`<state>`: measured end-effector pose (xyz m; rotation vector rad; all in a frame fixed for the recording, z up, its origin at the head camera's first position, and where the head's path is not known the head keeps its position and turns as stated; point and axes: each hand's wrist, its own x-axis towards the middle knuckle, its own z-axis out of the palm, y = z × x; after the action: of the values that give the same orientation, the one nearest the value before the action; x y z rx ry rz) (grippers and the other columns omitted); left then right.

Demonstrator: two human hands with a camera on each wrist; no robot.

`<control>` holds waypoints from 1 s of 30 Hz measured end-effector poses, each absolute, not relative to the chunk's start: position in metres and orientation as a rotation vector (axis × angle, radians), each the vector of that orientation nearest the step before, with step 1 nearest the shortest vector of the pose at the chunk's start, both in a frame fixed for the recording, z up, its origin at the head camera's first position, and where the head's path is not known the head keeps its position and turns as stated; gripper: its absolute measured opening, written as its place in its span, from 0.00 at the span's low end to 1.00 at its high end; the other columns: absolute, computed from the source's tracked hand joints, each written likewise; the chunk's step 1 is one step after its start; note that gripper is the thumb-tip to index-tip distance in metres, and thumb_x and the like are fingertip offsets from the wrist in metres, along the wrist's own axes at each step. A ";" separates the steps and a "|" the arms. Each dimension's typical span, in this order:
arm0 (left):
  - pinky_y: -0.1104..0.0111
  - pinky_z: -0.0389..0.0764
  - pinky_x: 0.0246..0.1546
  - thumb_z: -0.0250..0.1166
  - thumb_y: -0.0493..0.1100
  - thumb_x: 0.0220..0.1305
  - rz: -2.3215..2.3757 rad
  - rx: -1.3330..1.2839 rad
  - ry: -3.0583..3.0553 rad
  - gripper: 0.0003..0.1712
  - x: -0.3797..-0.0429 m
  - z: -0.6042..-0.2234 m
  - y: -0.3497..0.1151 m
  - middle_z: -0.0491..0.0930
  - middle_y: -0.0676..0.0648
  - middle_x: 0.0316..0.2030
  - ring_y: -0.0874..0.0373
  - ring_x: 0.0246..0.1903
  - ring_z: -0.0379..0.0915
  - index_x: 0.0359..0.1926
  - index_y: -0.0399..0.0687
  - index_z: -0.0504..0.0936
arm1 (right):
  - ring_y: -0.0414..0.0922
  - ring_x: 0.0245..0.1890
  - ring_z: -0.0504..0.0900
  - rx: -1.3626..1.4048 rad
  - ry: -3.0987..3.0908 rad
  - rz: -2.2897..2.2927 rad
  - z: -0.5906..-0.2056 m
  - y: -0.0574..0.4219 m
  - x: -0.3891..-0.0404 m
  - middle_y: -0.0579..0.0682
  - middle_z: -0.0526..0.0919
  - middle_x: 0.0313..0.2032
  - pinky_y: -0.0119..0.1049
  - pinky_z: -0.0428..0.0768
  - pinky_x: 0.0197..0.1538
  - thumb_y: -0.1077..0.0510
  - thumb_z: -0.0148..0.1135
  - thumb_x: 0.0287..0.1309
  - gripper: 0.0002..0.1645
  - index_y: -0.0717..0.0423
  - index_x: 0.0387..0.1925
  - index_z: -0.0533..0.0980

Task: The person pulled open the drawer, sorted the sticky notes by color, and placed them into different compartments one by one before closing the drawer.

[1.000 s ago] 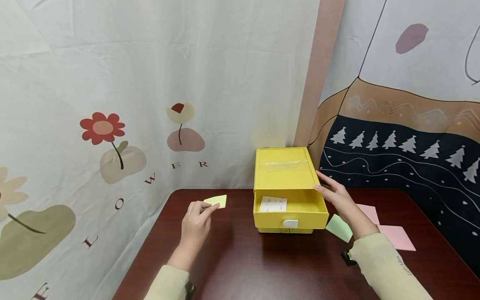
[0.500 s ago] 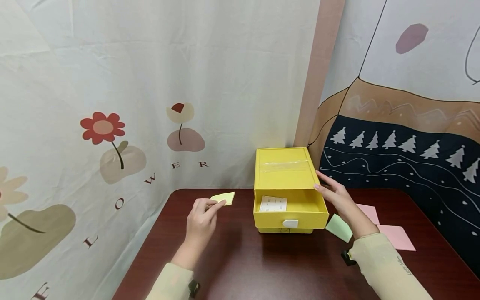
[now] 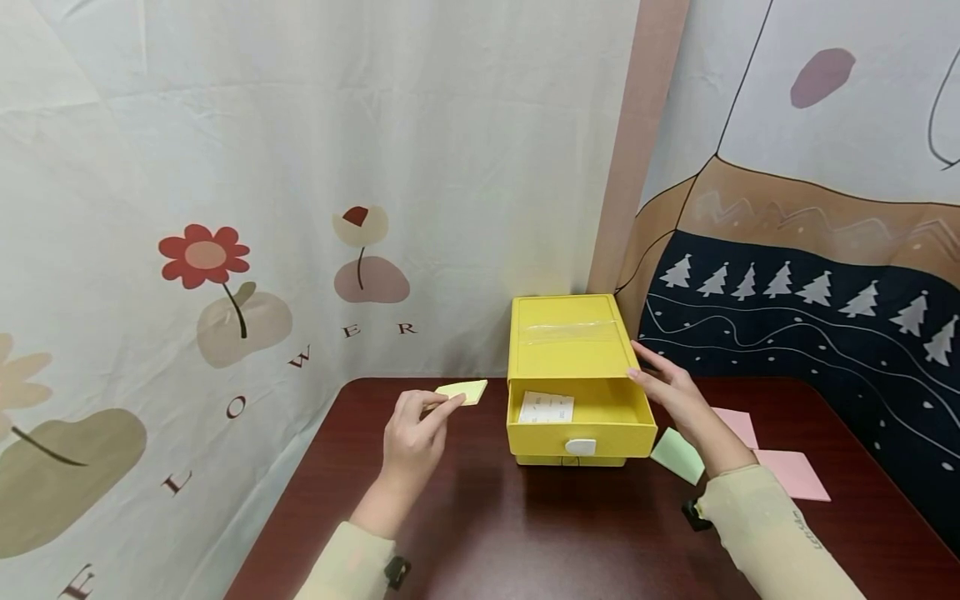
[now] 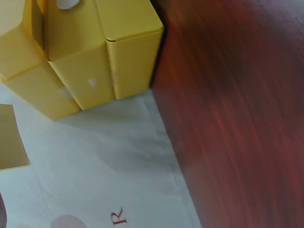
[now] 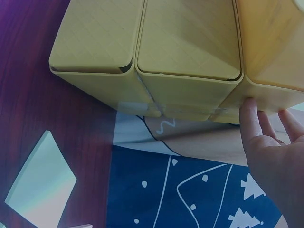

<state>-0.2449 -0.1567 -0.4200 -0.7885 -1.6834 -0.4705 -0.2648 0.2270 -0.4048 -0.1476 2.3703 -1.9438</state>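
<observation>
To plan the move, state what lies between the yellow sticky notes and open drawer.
In the head view, only bare tabletop shows between sticky notes and drawer.

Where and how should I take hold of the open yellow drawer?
Probably best by the white tab midway along the front of the drawer, pinched from the near side: it faces the head camera and nothing covers it. The right hand touches the right side of the yellow box, leaving the front free.

Textured, plastic-looking drawer box [image 3: 570, 358], glossy wood-grained table [image 3: 517, 533], creased cloth backdrop [image 3: 450, 167], matt paper note [image 3: 468, 391]
</observation>
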 end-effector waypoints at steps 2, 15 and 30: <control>0.64 0.76 0.25 0.57 0.24 0.48 -0.470 -0.798 -1.669 0.24 -0.243 -0.417 -0.154 0.78 0.45 0.32 0.49 0.31 0.73 0.40 0.51 0.88 | 0.59 0.66 0.61 -0.145 2.372 -1.941 -0.405 0.227 -0.265 0.61 0.56 0.70 0.57 0.59 0.67 0.41 0.55 0.64 0.43 0.42 0.74 0.48; 0.65 0.76 0.31 0.51 0.28 0.59 -0.497 -0.875 -1.593 0.22 -0.235 -0.399 -0.133 0.78 0.44 0.31 0.50 0.31 0.72 0.39 0.50 0.88 | 0.59 0.66 0.61 -0.149 2.375 -1.937 -0.406 0.227 -0.265 0.61 0.55 0.71 0.58 0.59 0.66 0.41 0.54 0.64 0.43 0.42 0.74 0.48; 0.65 0.78 0.36 0.53 0.28 0.61 -0.504 -0.990 -1.556 0.20 -0.229 -0.389 -0.104 0.77 0.45 0.34 0.52 0.33 0.74 0.42 0.49 0.87 | 0.60 0.67 0.60 -0.155 2.364 -1.952 -0.405 0.227 -0.264 0.61 0.54 0.71 0.58 0.59 0.67 0.42 0.54 0.65 0.43 0.43 0.74 0.48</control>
<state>-0.2293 -0.1043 -0.3889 -0.9904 -1.5563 -0.5038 -0.2636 0.2273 -0.4048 -0.1550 2.3639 -1.9523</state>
